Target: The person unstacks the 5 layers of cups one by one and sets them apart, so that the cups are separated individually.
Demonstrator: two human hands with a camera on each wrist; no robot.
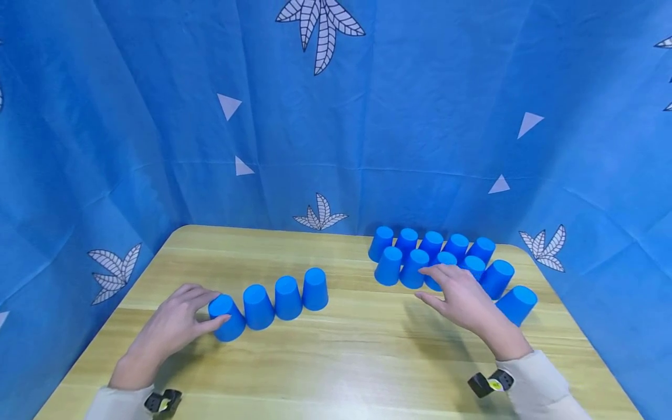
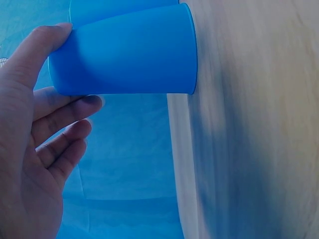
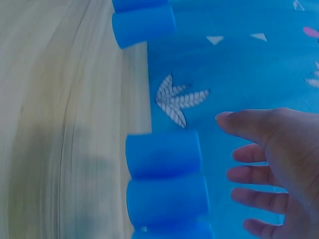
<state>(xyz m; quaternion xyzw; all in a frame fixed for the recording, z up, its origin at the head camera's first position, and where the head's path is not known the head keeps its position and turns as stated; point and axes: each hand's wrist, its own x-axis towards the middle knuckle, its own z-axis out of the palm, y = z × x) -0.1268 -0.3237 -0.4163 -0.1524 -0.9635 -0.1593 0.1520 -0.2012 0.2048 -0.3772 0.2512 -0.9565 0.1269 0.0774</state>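
Several blue cups stand upside down in a slanting row on the left of the table. My left hand [image 1: 175,321] pinches the leftmost blue cup [image 1: 227,319] near its upturned base, thumb on one side and fingers on the other; the left wrist view shows this cup [image 2: 124,55] close up. My right hand [image 1: 462,294] hovers in front of a larger group of blue cups [image 1: 388,267] at the back right, thumb and fingers apart and holding nothing. Part of that group is hidden behind it. In the right wrist view a gap separates the fingers from the nearest cups [image 3: 164,155].
The wooden table [image 1: 336,367] reaches back to a blue patterned curtain [image 1: 430,116], which also hangs at both sides. One cup [image 1: 517,304] stands at the group's front right, beside my right wrist. Other cups of the left row [image 1: 287,298] stand close together.
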